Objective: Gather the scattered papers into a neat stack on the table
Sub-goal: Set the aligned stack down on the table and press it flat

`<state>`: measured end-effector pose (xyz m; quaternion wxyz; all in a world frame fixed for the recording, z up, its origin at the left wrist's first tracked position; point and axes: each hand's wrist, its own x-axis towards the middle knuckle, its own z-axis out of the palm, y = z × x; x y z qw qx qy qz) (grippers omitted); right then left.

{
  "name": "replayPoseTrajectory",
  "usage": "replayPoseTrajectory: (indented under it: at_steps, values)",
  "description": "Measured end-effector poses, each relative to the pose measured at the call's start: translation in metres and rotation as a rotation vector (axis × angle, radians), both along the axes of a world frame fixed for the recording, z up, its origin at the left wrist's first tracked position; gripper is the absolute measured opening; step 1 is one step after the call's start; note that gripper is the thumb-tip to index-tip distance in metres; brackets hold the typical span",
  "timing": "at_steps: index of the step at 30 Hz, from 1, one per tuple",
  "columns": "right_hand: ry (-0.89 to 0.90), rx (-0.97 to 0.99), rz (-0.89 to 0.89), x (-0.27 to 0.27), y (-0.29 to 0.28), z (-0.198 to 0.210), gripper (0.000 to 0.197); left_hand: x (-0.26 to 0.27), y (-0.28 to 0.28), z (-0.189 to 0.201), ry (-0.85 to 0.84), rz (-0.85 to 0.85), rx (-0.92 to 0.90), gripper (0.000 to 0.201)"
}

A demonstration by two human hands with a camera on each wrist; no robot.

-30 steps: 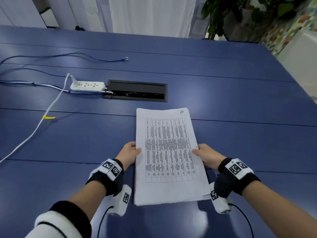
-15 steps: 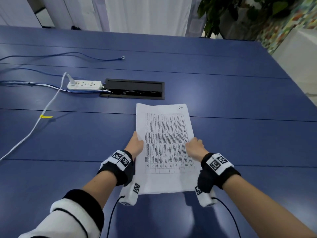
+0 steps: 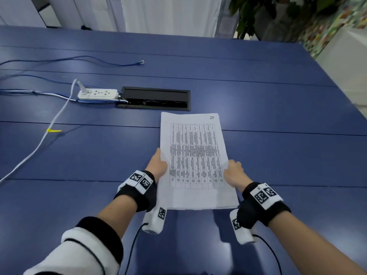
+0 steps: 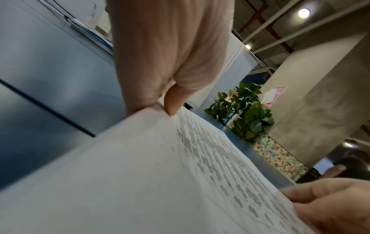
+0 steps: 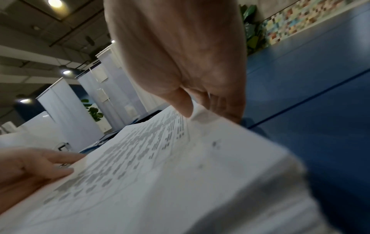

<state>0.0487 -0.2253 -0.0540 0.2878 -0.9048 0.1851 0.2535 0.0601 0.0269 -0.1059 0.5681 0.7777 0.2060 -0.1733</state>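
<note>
A stack of white papers (image 3: 195, 159) with a printed table on the top sheet is held above the blue table (image 3: 278, 120), its near edge raised. My left hand (image 3: 158, 165) grips the stack's left edge, thumb on top and fingers underneath. My right hand (image 3: 233, 172) grips the right edge the same way. In the left wrist view the left hand (image 4: 166, 104) pinches the papers (image 4: 160, 174) at the edge. In the right wrist view the right hand (image 5: 192, 109) has its thumb pressed on the top sheet of the papers (image 5: 160, 174), fingers curled below.
A black cable hatch (image 3: 155, 98) is set into the table just beyond the papers. A white power strip (image 3: 97, 94) with white and blue cables (image 3: 39, 139) lies to the far left. A plant (image 3: 268, 14) stands past the table's far right corner.
Both hands have moved closer together and slid up the sides of the stack. The papers have been lifted off the table and shifted slightly away from me.
</note>
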Motion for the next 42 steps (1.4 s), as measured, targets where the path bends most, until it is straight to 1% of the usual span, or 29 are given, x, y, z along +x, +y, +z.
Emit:
replayPoseTrajectory:
  at_steps: [1, 2, 3, 5, 6, 8, 10, 11, 13, 14, 16, 17, 18, 20, 22, 23, 24, 26, 28, 30, 33, 36, 37, 39, 40, 41, 42]
  values:
    - [-0.001, 0.004, 0.006, 0.002, 0.001, 0.002, 0.035, 0.006, 0.001, -0.009, 0.009, 0.018, 0.015, 0.069]
    - [0.003, 0.017, -0.001, 0.003, -0.001, 0.004, 0.035, 0.009, 0.003, -0.011, 0.028, 0.024, 0.013, 0.07]
    - [0.008, 0.025, -0.014, 0.004, -0.005, 0.005, 0.035, 0.005, 0.002, 0.001, 0.05, 0.024, 0.013, 0.063]
    - [0.011, 0.022, -0.021, 0.004, -0.011, 0.003, 0.032, -0.013, -0.003, 0.04, 0.078, 0.04, 0.031, 0.042]
    - [0.024, 0.01, -0.018, 0.001, -0.012, 0.002, 0.032, -0.023, -0.004, 0.049, 0.104, 0.029, -0.008, 0.034]
    - [0.065, -0.026, 0.008, -0.009, -0.01, 0.001, 0.034, -0.039, -0.006, 0.053, 0.159, -0.008, -0.057, 0.03]
    - [0.091, -0.071, 0.021, -0.019, -0.003, 0.0, 0.037, -0.046, -0.009, 0.05, 0.138, -0.059, -0.036, 0.033]
    - [0.079, -0.077, 0.009, -0.022, 0.002, 0.001, 0.037, -0.047, -0.01, 0.048, 0.113, -0.079, 0.009, 0.036]
    - [0.078, -0.05, -0.018, -0.022, 0.004, 0.003, 0.036, -0.045, -0.009, 0.039, 0.092, -0.089, 0.046, 0.037]
    - [0.067, -0.018, -0.021, -0.019, 0.0, 0.002, 0.034, -0.044, -0.007, 0.034, 0.093, -0.088, 0.037, 0.036]
    - [0.04, 0.054, -0.066, -0.019, -0.011, -0.001, 0.015, -0.045, -0.002, 0.028, 0.12, -0.073, 0.018, 0.032]
    - [0.029, 0.076, -0.077, -0.02, -0.016, -0.005, 0.016, -0.05, -0.001, 0.031, 0.139, -0.057, 0.001, 0.032]
    - [0.041, 0.08, -0.086, -0.023, -0.02, -0.008, 0.022, -0.056, -0.001, 0.035, 0.16, -0.053, -0.018, 0.033]
    - [0.075, 0.083, -0.083, -0.033, -0.015, -0.008, 0.02, -0.065, -0.003, 0.036, 0.18, -0.076, -0.012, 0.035]
    - [0.071, 0.035, -0.064, -0.039, -0.011, -0.011, 0.032, -0.068, -0.006, 0.03, 0.139, -0.113, 0.077, 0.041]
    - [0.067, 0.019, -0.067, -0.041, -0.008, -0.008, 0.035, -0.065, -0.005, 0.015, 0.118, -0.128, 0.119, 0.047]
    - [0.061, 0.016, -0.064, -0.042, -0.008, -0.007, 0.033, -0.065, -0.006, 0.011, 0.109, -0.151, 0.157, 0.049]
    - [0.032, 0.038, -0.063, -0.041, -0.01, -0.007, 0.021, -0.07, -0.01, 0.025, 0.098, -0.156, 0.189, 0.044]
    - [0.017, 0.05, -0.094, -0.041, -0.012, -0.008, 0.017, -0.075, -0.013, 0.034, 0.094, -0.129, 0.153, 0.034]
    - [-0.001, 0.04, -0.078, -0.044, -0.012, -0.01, 0.022, -0.076, -0.015, 0.034, 0.068, -0.087, 0.104, 0.03]
    - [0.005, 0.04, -0.056, -0.047, -0.01, -0.01, 0.031, -0.074, -0.016, 0.03, 0.078, -0.03, 0.003, 0.03]
    - [0.0, 0.09, -0.061, -0.045, -0.014, -0.008, 0.016, -0.077, -0.019, 0.044, 0.088, 0.005, -0.095, 0.027]
    - [-0.007, 0.112, -0.072, -0.045, -0.015, -0.005, 0.014, -0.078, -0.02, 0.047, 0.079, 0.021, -0.131, 0.03]
    - [0.007, 0.132, -0.099, -0.042, -0.019, 0.0, 0.021, -0.079, -0.02, 0.051, 0.06, 0.057, -0.212, 0.033]
    - [0.008, 0.151, -0.106, -0.04, -0.021, 0.003, 0.02, -0.079, -0.02, 0.053, 0.056, 0.083, -0.25, 0.033]
    - [0.009, 0.195, -0.109, -0.036, -0.022, 0.006, 0.017, -0.078, -0.02, 0.054, 0.054, 0.103, -0.274, 0.034]
    - [0.019, 0.24, -0.117, -0.032, -0.022, 0.008, 0.021, -0.076, -0.02, 0.055, 0.047, 0.117, -0.288, 0.037]
